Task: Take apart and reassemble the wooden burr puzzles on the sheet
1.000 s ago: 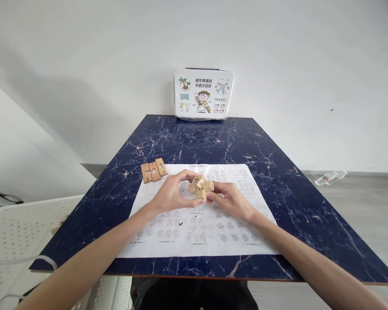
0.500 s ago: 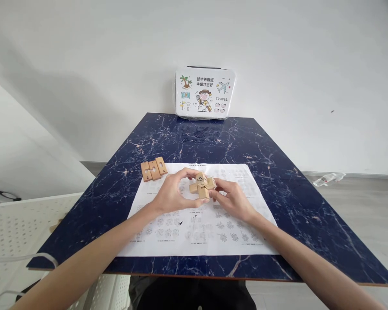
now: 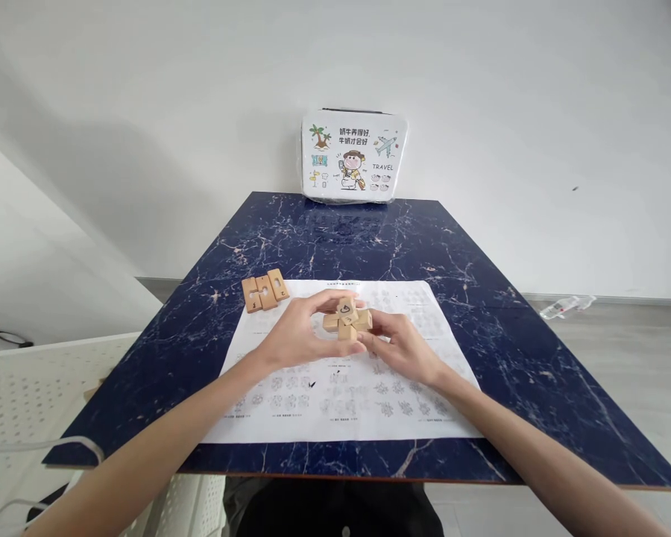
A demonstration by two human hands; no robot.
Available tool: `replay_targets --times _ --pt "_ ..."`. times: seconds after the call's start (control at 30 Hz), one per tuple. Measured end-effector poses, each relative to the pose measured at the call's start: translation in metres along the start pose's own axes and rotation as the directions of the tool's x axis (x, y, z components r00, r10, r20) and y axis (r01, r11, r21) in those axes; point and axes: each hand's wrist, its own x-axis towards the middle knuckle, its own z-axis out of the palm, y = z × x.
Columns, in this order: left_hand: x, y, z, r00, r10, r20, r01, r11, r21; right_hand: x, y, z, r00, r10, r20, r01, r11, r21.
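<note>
Between my hands is a wooden interlocking puzzle, several light blocks crossed through one another, with a dark mark on the upper end. My left hand grips it from the left, thumb at the near block and fingers behind the far side. My right hand pinches the right-hand end with thumb and fingers. The puzzle is held above a printed sheet covered with small line diagrams. At the sheet's upper left corner lie three flat wooden pieces side by side, with cut-outs and handwritten numbers.
A white cartoon-printed case stands at the far edge of the dark blue marbled table, against the wall. On the left is a white perforated surface with a cable. A clear plastic item lies off the table at right.
The puzzle has turned slightly in my hands, and its left block end shows farther left. Both hands keep their hold. The camera view has shifted a little.
</note>
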Motion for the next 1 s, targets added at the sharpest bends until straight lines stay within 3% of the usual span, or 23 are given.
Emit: replay_targets --times 0.1,0.3,0.5,0.6,0.73,0.77,0.83,0.93,1.0 --pt "-0.001 -0.003 0.001 1.000 -0.007 -0.018 0.008 0.999 0.047 -0.001 -0.001 0.000 1.000 -0.009 -0.002 0.009 1.000 -0.025" --pt "-0.005 -0.005 0.004 0.997 0.051 0.060 -0.053 0.998 0.029 -0.004 0.003 -0.009 0.975 0.016 0.223 -0.038 0.995 0.095" --pt "-0.008 -0.003 0.004 0.984 0.097 0.151 -0.092 0.995 -0.036 -0.004 -0.002 -0.013 0.924 -0.043 0.381 -0.063 0.963 0.261" --pt "-0.012 0.000 0.007 0.968 0.140 0.209 -0.127 0.989 -0.075 -0.003 -0.004 -0.014 0.852 -0.088 0.516 -0.133 0.917 0.376" --pt "-0.017 0.007 0.013 0.949 0.187 0.255 -0.154 0.978 -0.142 -0.003 -0.001 -0.013 0.666 -0.198 0.719 -0.331 0.785 0.523" --pt "-0.017 0.007 0.013 0.950 0.191 0.245 -0.155 0.975 -0.158 -0.003 0.001 -0.013 0.641 -0.202 0.740 -0.375 0.760 0.531" --pt "-0.015 0.006 0.011 0.962 0.182 0.202 -0.149 0.975 -0.167 -0.003 0.003 -0.010 0.669 -0.152 0.728 -0.422 0.729 0.540" --pt "-0.010 0.001 0.004 0.982 0.146 0.116 -0.132 0.984 -0.122 -0.001 0.004 -0.006 0.800 -0.034 0.599 -0.401 0.712 0.577" --pt "-0.006 -0.003 0.001 0.989 0.133 0.066 -0.128 0.989 -0.075 0.000 0.005 -0.002 0.861 0.001 0.509 -0.358 0.713 0.603"
